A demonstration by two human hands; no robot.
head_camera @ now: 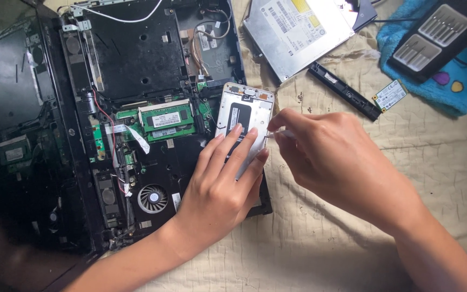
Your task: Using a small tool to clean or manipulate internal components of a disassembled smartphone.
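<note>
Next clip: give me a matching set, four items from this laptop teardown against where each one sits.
Things:
1. cooling fan
2. optical drive
3. screwdriver bit case
4. silver drive caddy

Places:
A. on the blue towel
B. under the left hand's fingers
C. on the cloth, top centre
D. in the laptop chassis, near the left wrist

Pairs: 1-D, 2-C, 3-A, 4-B

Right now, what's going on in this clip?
A person is working on an opened laptop on a beige cloth. The left hand presses flat on a silver drive caddy seated in the laptop's corner, while the right hand holds a small screwdriver at its edge. An optical drive lies nearby.
</note>
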